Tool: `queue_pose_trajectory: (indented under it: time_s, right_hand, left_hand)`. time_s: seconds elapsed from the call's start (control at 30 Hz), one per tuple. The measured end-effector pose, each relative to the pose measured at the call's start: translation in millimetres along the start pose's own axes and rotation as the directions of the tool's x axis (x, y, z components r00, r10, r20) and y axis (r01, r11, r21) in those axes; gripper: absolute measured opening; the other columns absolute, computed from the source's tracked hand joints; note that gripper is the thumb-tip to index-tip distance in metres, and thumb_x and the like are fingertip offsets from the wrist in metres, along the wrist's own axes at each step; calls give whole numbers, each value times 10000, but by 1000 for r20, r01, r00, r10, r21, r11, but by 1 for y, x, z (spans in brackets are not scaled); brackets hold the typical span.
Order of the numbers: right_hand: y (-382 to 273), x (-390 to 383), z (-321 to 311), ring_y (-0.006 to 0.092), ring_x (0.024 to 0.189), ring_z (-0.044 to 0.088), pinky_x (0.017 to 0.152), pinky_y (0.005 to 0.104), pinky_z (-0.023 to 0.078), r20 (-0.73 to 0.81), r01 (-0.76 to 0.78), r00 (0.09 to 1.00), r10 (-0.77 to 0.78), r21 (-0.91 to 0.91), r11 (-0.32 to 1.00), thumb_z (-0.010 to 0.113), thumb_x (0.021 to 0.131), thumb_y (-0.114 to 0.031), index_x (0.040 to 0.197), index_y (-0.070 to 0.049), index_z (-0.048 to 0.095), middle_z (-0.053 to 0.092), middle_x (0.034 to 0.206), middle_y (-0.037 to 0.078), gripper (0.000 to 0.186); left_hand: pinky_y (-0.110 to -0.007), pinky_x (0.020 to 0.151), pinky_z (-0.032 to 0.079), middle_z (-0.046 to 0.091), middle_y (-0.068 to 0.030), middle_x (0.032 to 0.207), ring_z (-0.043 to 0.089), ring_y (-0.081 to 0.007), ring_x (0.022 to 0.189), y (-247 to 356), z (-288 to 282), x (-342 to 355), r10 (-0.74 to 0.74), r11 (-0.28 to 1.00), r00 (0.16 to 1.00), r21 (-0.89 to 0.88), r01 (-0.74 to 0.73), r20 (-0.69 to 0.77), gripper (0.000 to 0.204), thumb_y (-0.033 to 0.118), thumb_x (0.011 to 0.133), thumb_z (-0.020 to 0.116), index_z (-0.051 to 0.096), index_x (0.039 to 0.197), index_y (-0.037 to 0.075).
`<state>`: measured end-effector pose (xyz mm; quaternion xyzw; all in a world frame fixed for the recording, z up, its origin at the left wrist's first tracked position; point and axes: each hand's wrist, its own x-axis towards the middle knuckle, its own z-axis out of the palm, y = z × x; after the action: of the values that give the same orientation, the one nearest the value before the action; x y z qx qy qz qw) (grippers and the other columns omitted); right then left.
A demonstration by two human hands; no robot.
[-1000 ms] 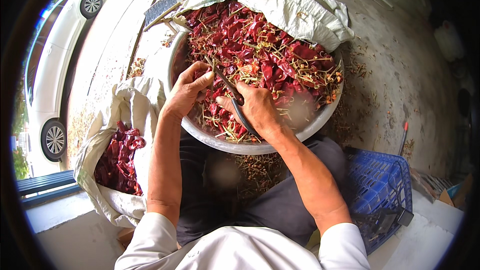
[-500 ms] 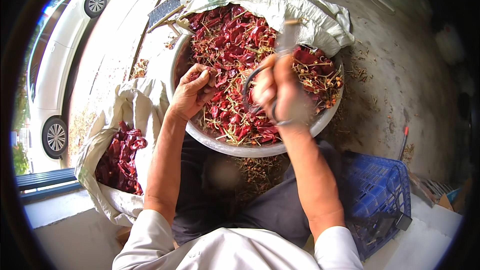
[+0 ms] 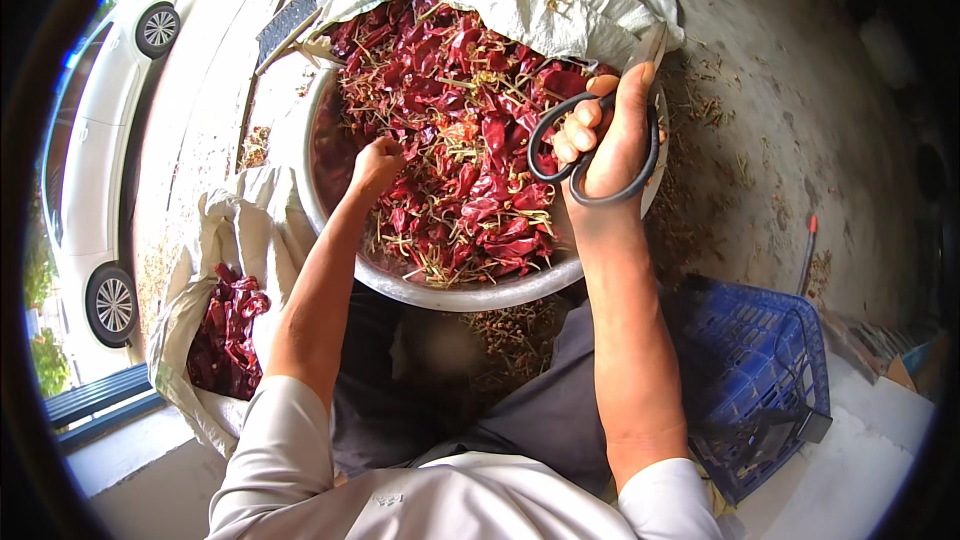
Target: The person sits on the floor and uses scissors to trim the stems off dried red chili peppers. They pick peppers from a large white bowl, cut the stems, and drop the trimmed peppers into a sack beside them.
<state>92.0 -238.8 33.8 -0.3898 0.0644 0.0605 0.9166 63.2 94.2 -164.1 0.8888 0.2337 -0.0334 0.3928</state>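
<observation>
A wide metal basin [image 3: 470,297] in front of me is heaped with dried red chilies [image 3: 470,30], many with pale stems. Over the left part of the heap, my left hand [image 3: 378,166] is closed, its fingertips turned away among the chilies, so what it grips is hidden. My right hand [image 3: 612,135] is wrapped round black-handled scissors [image 3: 602,200] above the basin's right side. Their blades point up and away from me, beside a white woven sack [image 3: 560,5] draped over the far rim. The blades appear to be together.
An upright woven sack [image 3: 180,340] holding red chilies [image 3: 230,330] stands left of my left forearm. A blue plastic crate [image 3: 765,360] is by my right side. Loose stems [image 3: 510,340] litter the floor below the basin. A white car [image 3: 105,160] is parked at far left.
My right hand and the scissors have moved right, from over the chilies toward the basin's right rim. My left hand has turned over, fingers now down into the heap. The view has shifted slightly.
</observation>
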Motion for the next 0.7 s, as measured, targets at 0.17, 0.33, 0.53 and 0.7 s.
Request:
queue_pose_trajectory:
  time_s: [0.17,0.33,0.53,0.7]
  right_hand:
    - [-3,4,-1,51,468,415,415,220,360,45,56,998,-54,-43,997,573,882,-688,931,-62,501,462,642,-34,632]
    - [6,-1,4,63,561,544,522,248,479,134,144,985,-110,-281,949,629,840,-695,880,-66,556,557,672,14,635]
    - [20,-2,-3,118,565,570,501,286,471,287,137,936,203,-829,542,565,831,-759,811,-82,538,535,621,12,677]
    - [31,-25,8,197,553,567,510,391,419,451,410,843,294,-892,193,635,847,-675,864,-63,547,510,590,51,618]
  left_hand:
    - [-359,768,558,734,-145,956,713,-247,866,-10,31,9,21,930,999,366,-33,36,396,180,759,745,703,1145,101]
    - [-316,739,544,735,-70,877,683,-159,769,5,-1,-3,-5,987,992,160,-15,129,350,220,788,781,728,1120,120]
    - [-242,521,406,603,2,715,522,-58,590,78,-54,-64,7,947,1000,-320,2,26,217,183,884,731,665,1027,33]
    - [-212,467,351,585,21,700,483,-33,542,112,-76,-111,12,835,1000,-550,-9,3,124,128,932,682,646,1022,50]
